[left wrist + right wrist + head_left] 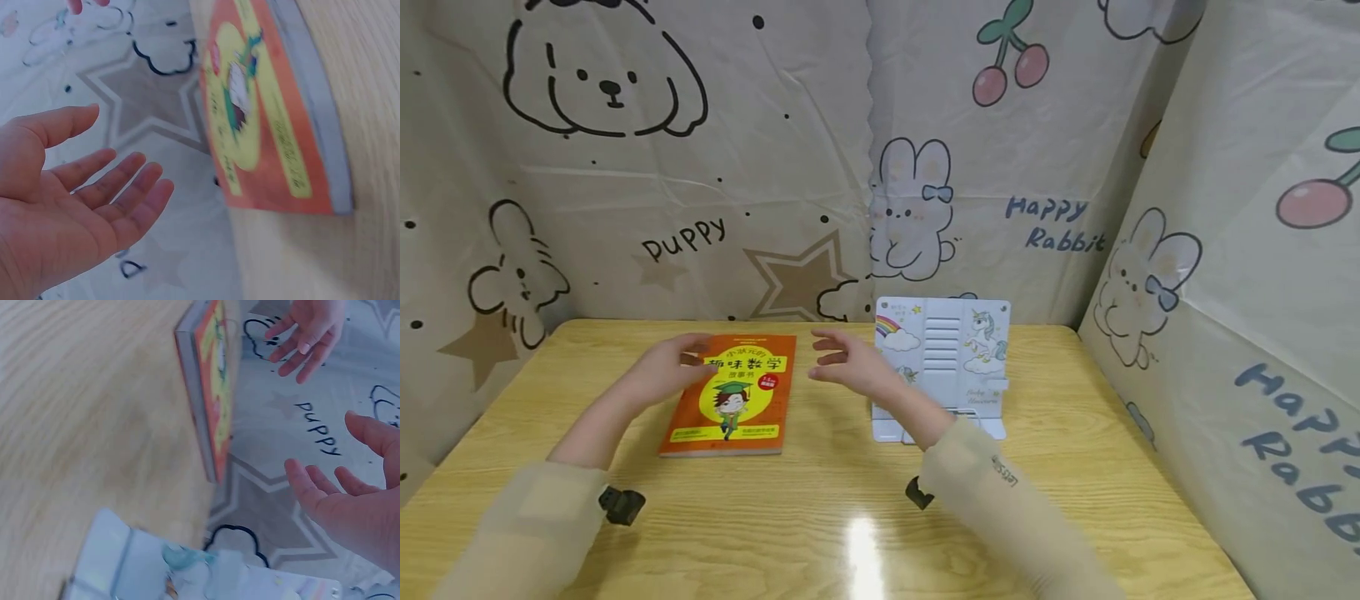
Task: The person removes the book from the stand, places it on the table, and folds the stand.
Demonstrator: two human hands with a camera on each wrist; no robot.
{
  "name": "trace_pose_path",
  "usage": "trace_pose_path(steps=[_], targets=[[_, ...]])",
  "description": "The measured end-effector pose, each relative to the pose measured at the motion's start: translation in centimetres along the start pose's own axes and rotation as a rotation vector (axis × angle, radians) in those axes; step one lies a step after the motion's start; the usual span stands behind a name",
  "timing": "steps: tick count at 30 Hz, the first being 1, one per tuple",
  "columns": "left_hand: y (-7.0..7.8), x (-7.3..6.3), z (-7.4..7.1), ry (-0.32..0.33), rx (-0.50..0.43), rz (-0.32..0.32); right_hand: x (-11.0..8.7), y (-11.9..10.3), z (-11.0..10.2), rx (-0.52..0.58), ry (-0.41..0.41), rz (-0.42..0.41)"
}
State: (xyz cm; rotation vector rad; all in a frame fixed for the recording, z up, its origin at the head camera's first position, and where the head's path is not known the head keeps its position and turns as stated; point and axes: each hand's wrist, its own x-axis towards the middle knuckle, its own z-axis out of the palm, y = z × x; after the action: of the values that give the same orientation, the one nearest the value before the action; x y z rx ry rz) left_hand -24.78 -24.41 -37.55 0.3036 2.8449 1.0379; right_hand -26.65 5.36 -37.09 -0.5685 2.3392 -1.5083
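Observation:
An orange book (pixel 730 396) with a yellow circle and a cartoon child in a green cap lies flat on the table. My left hand (pixel 673 367) hovers over the book's left upper side, fingers loosely bent, holding nothing. In the left wrist view the left hand (pixel 81 206) is spread with its palm showing, apart from the book (pixel 269 112). To the right of the book my right hand (pixel 853 365) is raised, relaxed and holding nothing. Behind that hand stands a pale blue book stand (pixel 940 358) with unicorn and rainbow pictures. The right forearm hides part of it.
The wooden table (pixel 760 533) ends at a cloth backdrop (pixel 790 167) printed with rabbits, a puppy, stars and cherries. More printed cloth (pixel 1247 292) hangs along the right side. A dark wrist camera (pixel 622 505) sits under the left sleeve.

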Motion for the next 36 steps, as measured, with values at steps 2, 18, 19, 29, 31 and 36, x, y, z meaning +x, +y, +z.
trace_pose_path(steps=[2,18,19,29,31,36], targets=[[1.0,-0.3,0.0,0.001,0.001,0.006,-0.7,-0.4,-0.8,-0.020,0.010,-0.021],[6.7,-2.6,1.2,0.076,-0.020,0.149,-5.7,-1.3,-6.8,-0.098,0.111,-0.107],[7.0,-2.7,1.3,0.081,-0.030,0.155,-6.0,-1.3,-7.1,-0.104,0.121,-0.109],[10.3,-3.4,2.1,0.114,-0.226,0.180,-8.8,-0.5,-9.8,-0.163,0.266,-0.108],[10.9,-3.4,2.4,0.130,-0.253,0.171,-9.2,-0.3,-10.2,-0.167,0.294,-0.109],[11.9,-3.2,3.4,0.187,-0.342,0.160,-10.1,0.5,-11.0,-0.190,0.358,-0.107]])
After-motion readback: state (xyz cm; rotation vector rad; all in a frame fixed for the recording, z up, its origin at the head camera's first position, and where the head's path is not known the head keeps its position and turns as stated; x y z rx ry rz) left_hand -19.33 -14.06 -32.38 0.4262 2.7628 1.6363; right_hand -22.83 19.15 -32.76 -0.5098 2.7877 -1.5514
